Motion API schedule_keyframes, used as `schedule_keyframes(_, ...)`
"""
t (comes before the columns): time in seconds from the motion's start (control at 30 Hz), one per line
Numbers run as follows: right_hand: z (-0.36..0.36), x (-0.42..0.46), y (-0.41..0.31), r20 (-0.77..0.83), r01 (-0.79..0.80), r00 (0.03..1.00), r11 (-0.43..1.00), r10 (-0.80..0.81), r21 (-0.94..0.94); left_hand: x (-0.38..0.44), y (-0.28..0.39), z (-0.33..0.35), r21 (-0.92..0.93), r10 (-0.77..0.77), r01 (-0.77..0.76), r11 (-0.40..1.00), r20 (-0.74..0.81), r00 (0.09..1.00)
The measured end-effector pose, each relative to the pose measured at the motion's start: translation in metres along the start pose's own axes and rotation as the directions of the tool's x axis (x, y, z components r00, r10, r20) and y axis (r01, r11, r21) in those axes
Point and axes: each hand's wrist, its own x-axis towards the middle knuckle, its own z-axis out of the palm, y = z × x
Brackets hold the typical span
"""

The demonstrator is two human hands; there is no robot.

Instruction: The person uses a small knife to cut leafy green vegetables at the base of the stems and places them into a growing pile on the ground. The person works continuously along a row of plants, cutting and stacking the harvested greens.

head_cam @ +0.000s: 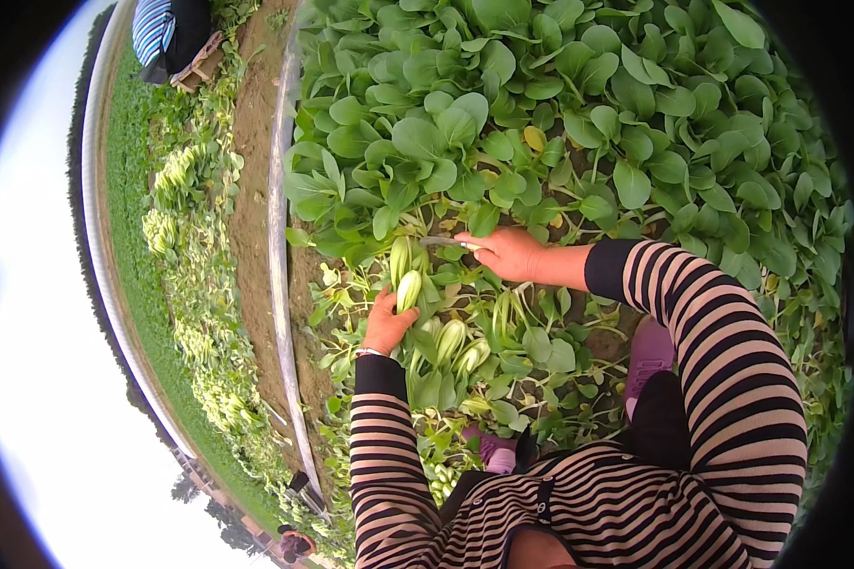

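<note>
My left hand [386, 322] is closed around a head of bok choy [408, 290] with a pale green base. A second pale bok choy head [400, 257] lies against it, just above; whether my fingers also hold that one is hidden. In my right hand [510, 254] is a small knife [441, 242], its blade pointing left toward the upper head. Below my left hand, several cut bok choy heads [451, 341] lie on the ground among loose leaves. Standing bok choy plants [438, 135] rise in a dense bed right beyond the knife.
A long pale rail [280, 185] borders the bed on the left, beside a bare soil path [252, 142]. Piles of cut greens [178, 171] lie across the path. Two other people [174, 35] are farther off, at top left and bottom. My purple shoes [647, 355] stand among leaf litter.
</note>
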Motion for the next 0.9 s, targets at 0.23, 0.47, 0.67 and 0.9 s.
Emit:
schedule_keyframes(0.23,0.022,0.013,0.002,-0.122,0.060,0.990,0.992,-0.074,-0.114,0.004,-0.008,0.002,0.133,0.027,-0.016,0.991,-0.078,0.997)
schedule_keyframes(0.47,0.024,0.017,0.000,-0.082,0.033,0.996,0.990,-0.045,-0.140,0.008,0.003,-0.001,0.304,0.082,-0.091,0.948,0.043,0.996)
schedule_keyframes(0.67,0.028,0.019,-0.004,-0.078,0.036,0.996,0.992,-0.046,-0.125,0.014,-0.006,-0.003,0.305,0.024,-0.037,0.952,0.047,0.999)
schedule_keyframes(0.9,0.038,0.034,0.000,-0.161,-0.001,0.987,0.997,-0.011,-0.076,0.012,0.004,0.007,0.322,0.073,-0.070,0.944,0.002,0.997)
